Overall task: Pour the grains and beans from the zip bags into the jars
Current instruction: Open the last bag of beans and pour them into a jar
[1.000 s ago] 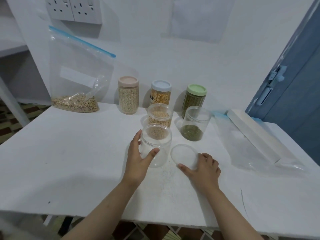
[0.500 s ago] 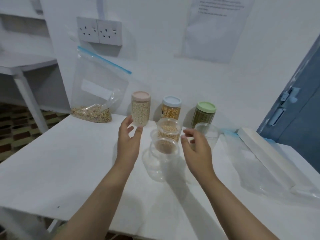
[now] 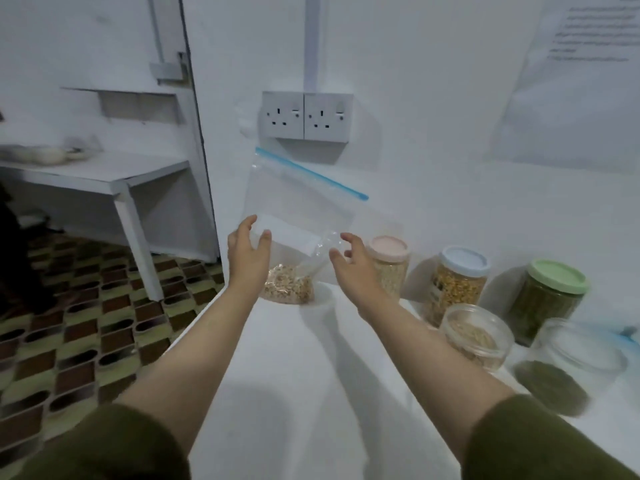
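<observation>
Reaching for the zip bag (image 3: 298,223) that leans on the wall at the desk (image 3: 311,393) back edge, both hands have released fingers: left hand (image 3: 247,258) touching its side, right hand (image 3: 349,263) just beside it. 3 lidded jars look filled, 2 open ones partly. This bag, blue seal up, holds pale grain at its bottom, unpoured.

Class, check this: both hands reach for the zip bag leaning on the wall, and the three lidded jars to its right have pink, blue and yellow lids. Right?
Not quite. The head view shows the third lid is green, not yellow. The rest holds: both hands, left and right, reach for the zip bag, with pink and blue lids to its right.
</observation>
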{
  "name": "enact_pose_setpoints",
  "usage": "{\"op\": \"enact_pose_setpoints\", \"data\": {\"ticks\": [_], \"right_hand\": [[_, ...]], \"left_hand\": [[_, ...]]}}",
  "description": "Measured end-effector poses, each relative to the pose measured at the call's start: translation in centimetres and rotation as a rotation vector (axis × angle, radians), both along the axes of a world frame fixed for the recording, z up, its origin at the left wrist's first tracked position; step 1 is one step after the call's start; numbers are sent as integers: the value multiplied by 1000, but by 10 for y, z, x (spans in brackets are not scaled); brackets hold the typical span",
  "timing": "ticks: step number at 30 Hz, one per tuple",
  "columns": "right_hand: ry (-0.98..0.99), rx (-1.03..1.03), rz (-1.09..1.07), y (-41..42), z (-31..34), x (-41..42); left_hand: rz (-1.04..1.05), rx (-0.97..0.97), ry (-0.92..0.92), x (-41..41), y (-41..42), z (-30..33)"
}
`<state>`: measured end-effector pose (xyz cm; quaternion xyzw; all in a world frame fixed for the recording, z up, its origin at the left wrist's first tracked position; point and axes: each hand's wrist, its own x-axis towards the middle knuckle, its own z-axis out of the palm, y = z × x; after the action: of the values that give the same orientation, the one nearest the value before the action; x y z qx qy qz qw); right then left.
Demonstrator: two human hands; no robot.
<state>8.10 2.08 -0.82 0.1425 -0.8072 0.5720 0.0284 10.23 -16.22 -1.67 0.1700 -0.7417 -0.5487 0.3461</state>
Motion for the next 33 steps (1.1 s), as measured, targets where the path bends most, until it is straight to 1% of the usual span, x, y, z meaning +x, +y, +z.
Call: {"op": "enact_pose_setpoints", "data": {"ticks": [2,6,8,10,11,14,17,20,23,27,33], "right_hand": [[-106,1,19,-29,-8,-23],[-201,38,6,-60,-20,-63],[-234,43,-13,-66,-23,-76],[-210,6,-46,-70,-23,-86],[-172,-11,-59,-71,-24,-88],[-34,-17,-67,-79,-22,-84],[91,3,-112,-84,-24,-73],[211,58,-135,-76,-25,-54],[273,76,-146,-56,-19,-24],[334,41,-173,-19,-11,24],[359,-136,-223,56,-21,115]], "left_hand": [[-40,-58,-97,-21,-27,-4],[-161,-123,-338,-62,-70,-10],[-268,-129,-380,-76,-89,-18],[-345,-93,-324,-85,-100,-27],[-350,-79,-287,-88,-103,-30],[-314,-48,-191,-88,-107,-39],[-231,-44,-125,-85,-113,-49],[-188,50,-51,-69,-106,-51],[-174,41,-1,-33,-86,-42],[-205,-16,-12,26,-54,-36],[-285,22,-35,134,15,-31]]}}
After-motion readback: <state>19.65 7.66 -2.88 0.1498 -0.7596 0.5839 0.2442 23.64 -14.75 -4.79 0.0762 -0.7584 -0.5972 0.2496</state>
